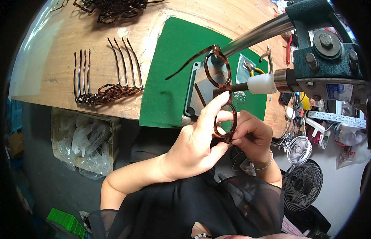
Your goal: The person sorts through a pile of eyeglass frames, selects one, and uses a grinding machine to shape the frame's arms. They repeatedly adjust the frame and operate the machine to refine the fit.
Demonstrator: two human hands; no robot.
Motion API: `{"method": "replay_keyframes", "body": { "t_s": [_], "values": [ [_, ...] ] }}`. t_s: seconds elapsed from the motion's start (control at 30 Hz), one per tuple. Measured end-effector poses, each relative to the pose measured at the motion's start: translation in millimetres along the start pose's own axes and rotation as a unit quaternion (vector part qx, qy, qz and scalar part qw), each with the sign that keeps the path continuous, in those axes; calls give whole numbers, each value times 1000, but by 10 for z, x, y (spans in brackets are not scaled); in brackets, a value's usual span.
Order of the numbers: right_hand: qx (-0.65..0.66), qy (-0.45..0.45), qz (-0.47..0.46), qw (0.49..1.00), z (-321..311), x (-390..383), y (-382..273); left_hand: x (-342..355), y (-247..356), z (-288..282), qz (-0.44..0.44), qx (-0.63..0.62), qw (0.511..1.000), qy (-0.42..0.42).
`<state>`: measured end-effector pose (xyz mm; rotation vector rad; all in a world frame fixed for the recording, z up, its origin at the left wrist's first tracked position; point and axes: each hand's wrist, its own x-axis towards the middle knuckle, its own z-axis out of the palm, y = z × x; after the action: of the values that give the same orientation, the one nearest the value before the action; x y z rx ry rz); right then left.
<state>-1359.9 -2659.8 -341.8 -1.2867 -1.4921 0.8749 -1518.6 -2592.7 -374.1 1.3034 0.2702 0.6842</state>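
A tortoiseshell eyeglass frame (186, 65) is held upright on its side, one round rim above the other, with one temple arm stretching out to the left. My left hand (193, 143) is closed around the lower rim, its index finger reaching up to the bridge. At the frame's bottom end, my right hand (254, 133) pinches near the hinge with thumb and fingers; whether a small part is also between them is hidden. Right beside the bridge is the metal tip of a bench tool with a white plastic collar (261, 84). I cannot tell whether the tip touches the frame.
The tool's green metal head (325, 47) and steel bar (257, 34) overhang a green mat (161, 79). Several tortoiseshell frames (109, 93) are lined up on the wooden table to the left, with another pile (117, 10) behind. Pliers (267, 59), a bin (113, 135) and fans (301, 185) surround.
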Motion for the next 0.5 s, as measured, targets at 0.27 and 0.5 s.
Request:
{"method": "replay_keyframes", "body": {
  "t_s": [0.27, 0.5],
  "values": [
    [59, 23, 42, 997, 34, -47, 19, -4, 6, 37, -11, -16, 1000, 9],
    [-12, 12, -11, 1000, 10, -35, 11, 5, 24, 31, -19, -37, 999, 2]
  ]
}}
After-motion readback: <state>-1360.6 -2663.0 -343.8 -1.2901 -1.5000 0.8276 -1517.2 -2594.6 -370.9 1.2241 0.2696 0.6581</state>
